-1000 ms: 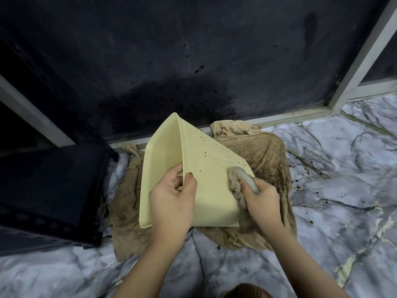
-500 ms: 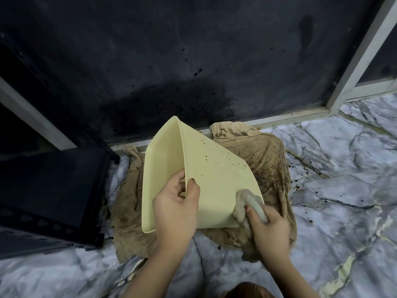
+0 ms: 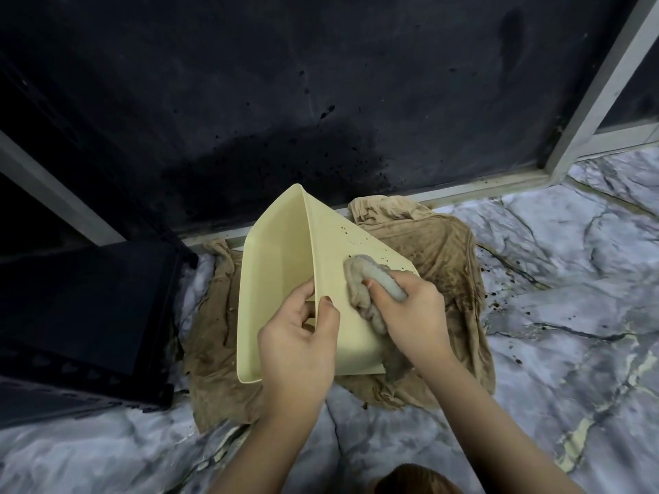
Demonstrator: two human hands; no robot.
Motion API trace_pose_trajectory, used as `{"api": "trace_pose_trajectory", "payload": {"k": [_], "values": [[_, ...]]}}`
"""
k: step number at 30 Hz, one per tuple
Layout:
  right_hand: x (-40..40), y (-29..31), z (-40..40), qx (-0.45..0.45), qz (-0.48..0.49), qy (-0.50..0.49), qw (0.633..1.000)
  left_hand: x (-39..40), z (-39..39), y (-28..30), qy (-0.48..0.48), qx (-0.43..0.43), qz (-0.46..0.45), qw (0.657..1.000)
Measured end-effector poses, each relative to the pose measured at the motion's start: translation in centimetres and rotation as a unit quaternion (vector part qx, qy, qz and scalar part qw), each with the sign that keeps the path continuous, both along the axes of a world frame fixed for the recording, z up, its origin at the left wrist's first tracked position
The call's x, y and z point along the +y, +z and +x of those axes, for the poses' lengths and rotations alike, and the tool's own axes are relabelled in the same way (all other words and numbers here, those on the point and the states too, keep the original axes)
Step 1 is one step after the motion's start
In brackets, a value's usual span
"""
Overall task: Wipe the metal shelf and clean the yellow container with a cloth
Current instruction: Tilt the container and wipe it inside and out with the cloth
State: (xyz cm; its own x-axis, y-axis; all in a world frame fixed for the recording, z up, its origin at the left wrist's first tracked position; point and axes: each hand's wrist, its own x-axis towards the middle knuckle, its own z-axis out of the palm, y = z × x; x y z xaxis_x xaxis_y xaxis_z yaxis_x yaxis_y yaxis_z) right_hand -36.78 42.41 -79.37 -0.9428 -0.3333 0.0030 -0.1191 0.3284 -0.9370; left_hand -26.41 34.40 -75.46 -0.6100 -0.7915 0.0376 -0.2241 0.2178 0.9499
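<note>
Yellow container (image 3: 281, 279) rim pinched by left hand (image 3: 297, 345), right hand (image 3: 410, 311) gripping cloth (image 3: 363, 279)

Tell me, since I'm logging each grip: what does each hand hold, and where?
The left hand pinches the yellow container by its near wall edge. The right hand grips a bunched cloth pressed against the container's outer side.

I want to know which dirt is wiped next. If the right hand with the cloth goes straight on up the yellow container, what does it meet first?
Probably the dark specks on the yellow container, just ahead of the cloth that the right hand holds.
</note>
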Motion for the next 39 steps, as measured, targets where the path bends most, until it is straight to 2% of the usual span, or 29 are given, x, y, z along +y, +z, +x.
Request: {"api": "trace_pose_trajectory", "payload": {"k": [7, 12, 16, 19, 27, 33, 36, 39], "values": [[2.9, -4.6, -2.1, -0.071, 0.066, -0.072, 0.993, -0.2, -0.1, 0.2, 0.013, -0.005, 0.012, 1.0], [5.0, -7.5, -2.4, -0.105, 0.089, -0.109, 0.985, -0.4, -0.2, 0.5, 0.021, -0.044, 0.003, 0.999], [5.6, -7.9, -2.1, -0.122, 0.093, -0.108, 0.982, -0.7, -0.6, 1.6, -0.022, -0.066, 0.01, 0.998], [5.7, -8.0, -1.4, -0.108, 0.097, -0.111, 0.983, -1.6, -1.2, 2.3, -0.042, -0.081, 0.022, 0.996], [5.1, -7.6, 0.7, -0.085, 0.072, -0.113, 0.987, -3.4, -0.7, 1.6, 0.025, -0.094, -0.019, 0.995], [3.4, -4.7, 2.6, 0.008, 0.019, -0.072, 0.997, -1.5, -0.7, 2.1, 0.015, -0.028, -0.006, 0.999], [1.7, -2.1, 3.2, 0.07, -0.025, -0.039, 0.996, -0.5, -0.7, 2.1, 0.013, -0.022, -0.016, 1.0], [0.3, -0.5, 3.3, 0.09, -0.039, 0.0, 0.995, -0.2, -0.4, 1.6, 0.012, -0.031, -0.027, 0.999]]}}
